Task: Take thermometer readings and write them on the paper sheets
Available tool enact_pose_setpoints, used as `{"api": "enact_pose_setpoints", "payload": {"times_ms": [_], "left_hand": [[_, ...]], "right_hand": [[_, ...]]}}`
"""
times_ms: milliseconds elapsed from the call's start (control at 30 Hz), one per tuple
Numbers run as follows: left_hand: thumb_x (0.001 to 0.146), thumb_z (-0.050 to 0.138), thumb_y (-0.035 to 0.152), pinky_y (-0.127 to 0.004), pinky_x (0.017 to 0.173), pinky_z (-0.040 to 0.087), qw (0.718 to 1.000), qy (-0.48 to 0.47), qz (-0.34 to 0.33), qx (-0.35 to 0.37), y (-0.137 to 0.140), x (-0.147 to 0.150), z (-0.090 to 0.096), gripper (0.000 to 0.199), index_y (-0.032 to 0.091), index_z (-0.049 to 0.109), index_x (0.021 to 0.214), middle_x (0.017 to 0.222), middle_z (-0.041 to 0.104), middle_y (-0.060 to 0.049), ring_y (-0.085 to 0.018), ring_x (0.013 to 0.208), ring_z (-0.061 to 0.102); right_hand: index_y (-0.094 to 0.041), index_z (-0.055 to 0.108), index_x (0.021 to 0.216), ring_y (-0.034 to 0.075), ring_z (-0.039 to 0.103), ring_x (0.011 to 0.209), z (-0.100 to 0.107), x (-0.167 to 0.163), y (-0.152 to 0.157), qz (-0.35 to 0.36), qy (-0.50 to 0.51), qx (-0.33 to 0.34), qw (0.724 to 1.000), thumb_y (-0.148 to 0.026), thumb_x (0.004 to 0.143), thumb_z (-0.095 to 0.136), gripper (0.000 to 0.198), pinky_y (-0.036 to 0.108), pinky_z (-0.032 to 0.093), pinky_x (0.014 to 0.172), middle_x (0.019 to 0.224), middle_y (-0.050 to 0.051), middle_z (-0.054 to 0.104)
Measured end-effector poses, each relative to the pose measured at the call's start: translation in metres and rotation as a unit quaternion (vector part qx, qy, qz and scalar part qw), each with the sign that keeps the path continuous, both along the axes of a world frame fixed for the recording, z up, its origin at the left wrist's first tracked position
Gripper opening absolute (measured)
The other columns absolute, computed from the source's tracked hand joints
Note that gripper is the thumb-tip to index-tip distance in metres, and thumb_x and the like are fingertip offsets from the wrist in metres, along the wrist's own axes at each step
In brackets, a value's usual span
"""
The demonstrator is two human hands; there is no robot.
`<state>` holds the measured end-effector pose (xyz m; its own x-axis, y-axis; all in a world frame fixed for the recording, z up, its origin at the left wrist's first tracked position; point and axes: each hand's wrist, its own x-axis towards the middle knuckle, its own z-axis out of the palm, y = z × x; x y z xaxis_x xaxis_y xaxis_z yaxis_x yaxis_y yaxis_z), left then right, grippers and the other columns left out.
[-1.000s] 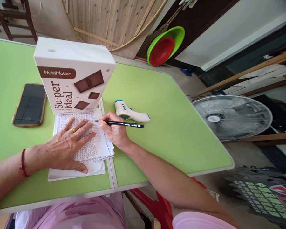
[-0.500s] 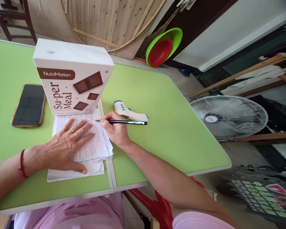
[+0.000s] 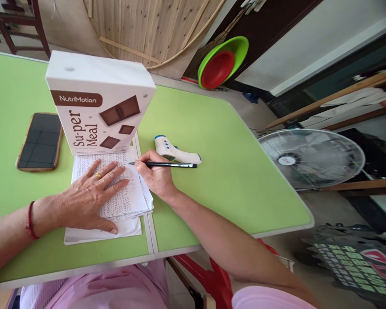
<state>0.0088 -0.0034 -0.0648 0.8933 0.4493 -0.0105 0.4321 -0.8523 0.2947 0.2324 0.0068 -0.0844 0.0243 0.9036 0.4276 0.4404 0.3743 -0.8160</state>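
Note:
My left hand (image 3: 91, 197) lies flat on a stack of handwritten sheets of paper (image 3: 122, 204), fingers spread. Between thumb and fingers, my right hand (image 3: 156, 176) grips a black pen (image 3: 180, 165), its tip at the paper near the right edge of the written lines. A white NutriMotion "Su-per Meal" box (image 3: 116, 90) stands upright at the far edge of the sheets. Just beyond my right hand rests a white and blue infrared thermometer (image 3: 176, 152). To the left of the box is a smartphone (image 3: 40, 141) with a dark screen.
The green table (image 3: 228, 171) has a metal-edged seam running under the papers. Right of it stands a round fan (image 3: 312, 159). Green and red basins (image 3: 217, 71) lean beyond the far edge, near a round wooden board (image 3: 154, 30). A red stool (image 3: 212, 274) is below the table.
The view has shifted very slightly. Both hands stay in place; the pen's rear end has tilted a little.

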Motion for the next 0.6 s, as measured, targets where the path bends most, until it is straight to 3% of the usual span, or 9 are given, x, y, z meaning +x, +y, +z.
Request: {"api": "enact_pose_setpoints", "payload": {"times_ms": [600], "left_hand": [[0.079, 0.046, 0.085, -0.064, 0.119, 0.007, 1.000, 0.009, -0.003, 0.015, 0.0001, 0.0006, 0.0005, 0.104, 0.013, 0.034, 0.152, 0.161, 0.017, -0.021, -0.040, 0.150, 0.013]], "right_hand": [[-0.022, 0.052, 0.066, 0.010, 0.049, 0.052, 0.0005, 0.0015, -0.0001, 0.009, 0.004, 0.004, 1.000, -0.024, 0.078, 0.055, 0.013, 0.024, 0.040, 0.052, 0.057, -0.005, 0.058]]}}
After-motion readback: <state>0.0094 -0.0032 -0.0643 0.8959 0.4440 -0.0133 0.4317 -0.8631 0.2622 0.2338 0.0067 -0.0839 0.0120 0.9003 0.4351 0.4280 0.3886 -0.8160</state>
